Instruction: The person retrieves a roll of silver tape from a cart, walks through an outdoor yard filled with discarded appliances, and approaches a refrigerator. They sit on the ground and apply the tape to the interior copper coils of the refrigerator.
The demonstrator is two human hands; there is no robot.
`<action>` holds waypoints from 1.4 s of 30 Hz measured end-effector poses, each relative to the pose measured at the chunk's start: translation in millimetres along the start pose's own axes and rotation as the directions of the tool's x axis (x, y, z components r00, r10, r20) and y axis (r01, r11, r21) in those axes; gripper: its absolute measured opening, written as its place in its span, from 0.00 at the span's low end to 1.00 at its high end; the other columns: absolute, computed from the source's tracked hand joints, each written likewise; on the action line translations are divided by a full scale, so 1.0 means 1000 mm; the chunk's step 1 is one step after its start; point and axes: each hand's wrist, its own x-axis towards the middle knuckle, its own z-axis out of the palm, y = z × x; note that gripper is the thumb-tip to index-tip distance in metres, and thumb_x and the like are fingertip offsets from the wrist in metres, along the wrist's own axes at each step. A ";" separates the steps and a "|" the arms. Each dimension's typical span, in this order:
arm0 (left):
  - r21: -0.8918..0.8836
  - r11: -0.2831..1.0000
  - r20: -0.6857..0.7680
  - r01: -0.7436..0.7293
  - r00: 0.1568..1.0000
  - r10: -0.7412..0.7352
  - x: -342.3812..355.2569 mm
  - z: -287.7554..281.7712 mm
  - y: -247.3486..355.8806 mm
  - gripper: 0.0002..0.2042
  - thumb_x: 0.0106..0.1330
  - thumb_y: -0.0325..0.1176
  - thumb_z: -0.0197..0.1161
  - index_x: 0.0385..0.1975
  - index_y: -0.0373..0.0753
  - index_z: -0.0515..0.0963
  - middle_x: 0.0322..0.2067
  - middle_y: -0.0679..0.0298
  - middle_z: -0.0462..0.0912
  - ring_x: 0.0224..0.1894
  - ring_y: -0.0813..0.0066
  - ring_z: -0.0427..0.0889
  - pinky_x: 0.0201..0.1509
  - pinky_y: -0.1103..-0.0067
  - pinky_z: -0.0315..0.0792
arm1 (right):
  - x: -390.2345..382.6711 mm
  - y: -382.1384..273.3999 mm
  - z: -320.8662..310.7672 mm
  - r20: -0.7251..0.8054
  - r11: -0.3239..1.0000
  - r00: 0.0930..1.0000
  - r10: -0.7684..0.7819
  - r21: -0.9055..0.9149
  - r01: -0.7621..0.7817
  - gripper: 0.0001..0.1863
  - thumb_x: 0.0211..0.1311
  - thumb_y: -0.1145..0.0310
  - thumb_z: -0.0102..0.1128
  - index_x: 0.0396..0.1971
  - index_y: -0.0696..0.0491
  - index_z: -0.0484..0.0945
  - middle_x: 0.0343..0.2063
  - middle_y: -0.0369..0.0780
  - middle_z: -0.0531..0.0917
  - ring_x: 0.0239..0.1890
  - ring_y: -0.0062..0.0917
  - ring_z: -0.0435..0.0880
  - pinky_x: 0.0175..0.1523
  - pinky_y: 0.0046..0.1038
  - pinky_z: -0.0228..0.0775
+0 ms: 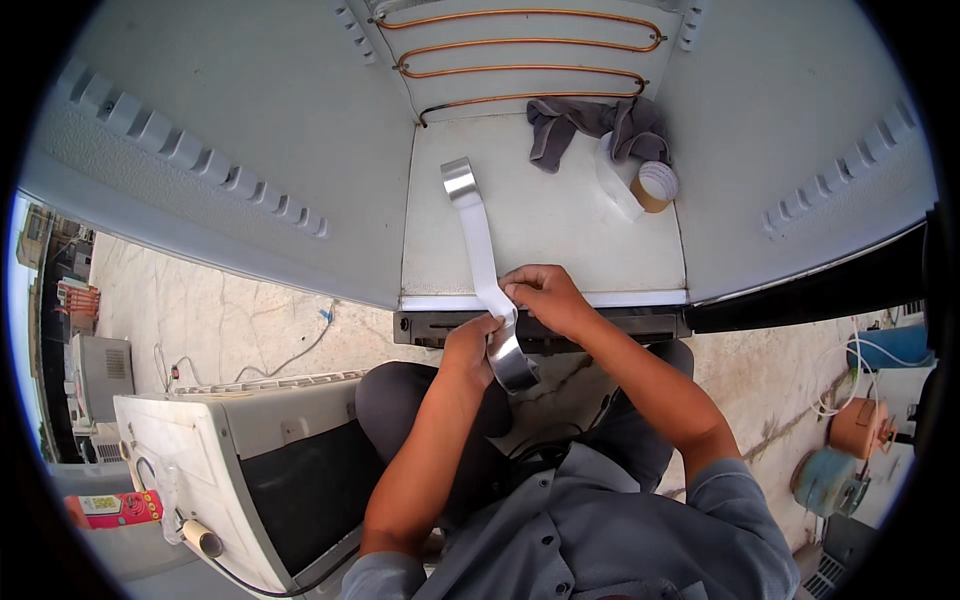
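Observation:
A strip of silver foil tape [480,245] with a white backing runs from the floor of a white refrigerator cabinet [560,245] out over its front edge. Its far end curls up and shows the shiny side. My left hand [468,345] pinches the strip near its lower end, where the foil bends down toward my lap. Just to the right and slightly farther in, my right hand [548,297] has its fingertips closed at the strip's edge. Whether those fingers are separating backing from foil is too small to tell.
Bent copper tubing [520,70] lines the cabinet's back wall. A grey rag [605,130], a tape roll [656,187] and a curled white strip [617,185] lie at the back right. Outside stand a white appliance [190,450] at left and gas cylinders [828,480] at right.

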 end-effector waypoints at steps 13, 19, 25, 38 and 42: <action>-0.018 0.998 0.477 -0.064 0.876 0.065 0.005 0.039 0.028 0.11 0.65 0.26 0.64 0.46 0.40 0.77 0.39 0.68 0.82 0.42 0.75 0.81 0.48 0.76 0.76 | -0.044 -0.042 -0.035 0.158 0.953 0.941 -0.298 0.113 0.282 0.39 0.55 0.80 0.69 0.68 0.62 0.65 0.65 0.44 0.71 0.69 0.31 0.69 0.70 0.31 0.64; 0.142 0.980 0.584 -0.137 0.811 0.029 0.019 0.058 0.065 0.13 0.63 0.30 0.65 0.46 0.40 0.76 0.38 0.67 0.79 0.39 0.71 0.78 0.41 0.72 0.72 | -0.024 -0.067 -0.030 0.025 0.889 0.892 -0.452 -0.076 0.452 0.35 0.54 0.87 0.64 0.65 0.62 0.70 0.50 0.38 0.76 0.59 0.27 0.80 0.58 0.27 0.74; 0.186 0.976 0.630 -0.111 0.776 -0.032 0.033 0.069 0.086 0.10 0.67 0.31 0.53 0.46 0.41 0.75 0.40 0.66 0.78 0.37 0.70 0.77 0.43 0.72 0.72 | -0.012 -0.092 -0.036 -0.033 0.860 0.881 -0.472 -0.239 0.452 0.31 0.52 0.85 0.71 0.60 0.62 0.75 0.50 0.38 0.79 0.56 0.25 0.82 0.60 0.26 0.75; 0.532 -0.007 0.686 -0.847 0.426 0.590 -0.002 0.102 0.090 0.41 0.53 0.36 0.75 0.68 0.37 0.63 0.50 0.53 0.77 0.57 0.56 0.73 0.66 0.64 0.65 | -0.006 -0.120 -0.056 -0.105 0.826 0.880 -0.464 -0.409 0.387 0.29 0.54 0.86 0.64 0.60 0.64 0.74 0.49 0.44 0.79 0.44 0.27 0.89 0.50 0.26 0.78; 0.550 -0.218 0.706 -0.806 0.309 0.638 -0.003 0.113 0.098 0.31 0.53 0.33 0.76 0.59 0.40 0.73 0.47 0.54 0.79 0.52 0.55 0.76 0.60 0.65 0.70 | -0.012 -0.139 -0.052 -0.087 0.790 0.866 -0.493 -0.461 0.404 0.29 0.54 0.85 0.63 0.60 0.65 0.73 0.49 0.45 0.79 0.45 0.29 0.89 0.49 0.27 0.79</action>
